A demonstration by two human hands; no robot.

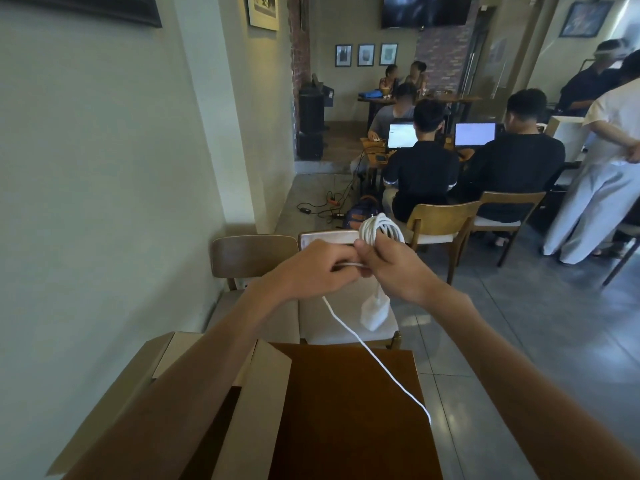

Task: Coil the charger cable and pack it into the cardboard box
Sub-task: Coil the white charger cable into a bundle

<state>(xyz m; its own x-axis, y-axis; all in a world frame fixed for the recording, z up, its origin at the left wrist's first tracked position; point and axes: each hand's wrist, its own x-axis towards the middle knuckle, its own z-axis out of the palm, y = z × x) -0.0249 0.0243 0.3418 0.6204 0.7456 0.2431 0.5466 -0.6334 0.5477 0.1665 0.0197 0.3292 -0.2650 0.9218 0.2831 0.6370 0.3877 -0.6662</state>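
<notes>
My right hand (pixel 391 265) grips a white charger cable (pixel 381 230) wound into several loops that stick up above its fingers. My left hand (pixel 318 268) pinches the cable's straight run just left of the coil. A loose tail of the cable hangs down and runs to the right over the brown table (pixel 346 410). The white charger plug (pixel 373 311) dangles below my right hand. The open cardboard box (pixel 263 386) stands at the lower left on the table, partly hidden by my left forearm, flaps raised.
A wooden chair (pixel 252 258) with a pale cushion faces me across the table. A grey wall runs along the left. Beyond, several people sit at laptops on wooden chairs (pixel 443 223), and one person stands at the right. Cables lie on the floor.
</notes>
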